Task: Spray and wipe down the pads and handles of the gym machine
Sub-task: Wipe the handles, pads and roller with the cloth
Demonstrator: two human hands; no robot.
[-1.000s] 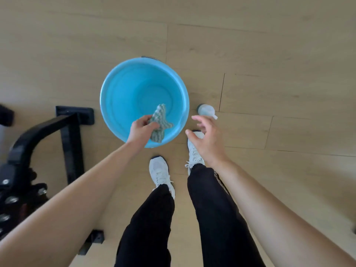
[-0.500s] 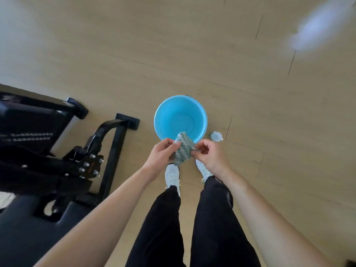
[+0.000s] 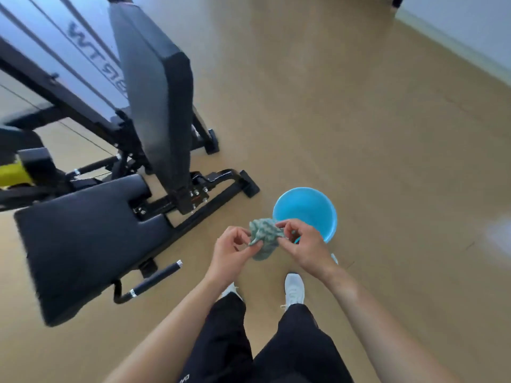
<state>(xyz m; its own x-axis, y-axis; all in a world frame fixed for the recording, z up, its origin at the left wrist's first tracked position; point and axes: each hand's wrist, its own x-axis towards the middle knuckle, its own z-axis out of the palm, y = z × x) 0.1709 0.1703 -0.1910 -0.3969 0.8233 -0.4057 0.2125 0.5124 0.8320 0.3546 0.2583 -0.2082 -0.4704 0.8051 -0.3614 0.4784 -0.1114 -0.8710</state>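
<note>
A green-and-white patterned cloth (image 3: 263, 236), crumpled, is held in front of the body at the centre of the view, above the floor (image 3: 359, 134). It is gripped on its left side by the left hand (image 3: 231, 252), whose fingers (image 3: 255, 246) are closed on the fabric. Its right edge is pinched by the right hand (image 3: 302, 246), fingers closed on the cloth as well. The lower part of the cloth hangs loose between the two hands.

A blue bucket (image 3: 307, 210) is seen standing on the floor just beyond the hands, towards 1 o'clock of the cloth; its near rim is partly covered by the right hand. A small pale object is glimpsed at the right wrist, too hidden to be identified.

The gym machine (image 3: 116, 167) is placed at 9 to 11 o'clock of the cloth. A black seat pad (image 3: 83, 241) lies low and nearly flat at 9 o'clock. A black back pad (image 3: 157, 89) is raised steeply at 11 o'clock. A black handle (image 3: 154, 280) with silver end rings projects from beneath the seat pad, near the left forearm but apart from it. The black base frame (image 3: 221, 189) is extended along the floor towards the bucket, not touching it.

White shoes (image 3: 295, 291) and black trousers (image 3: 262, 349) are seen at 6 o'clock.
</note>
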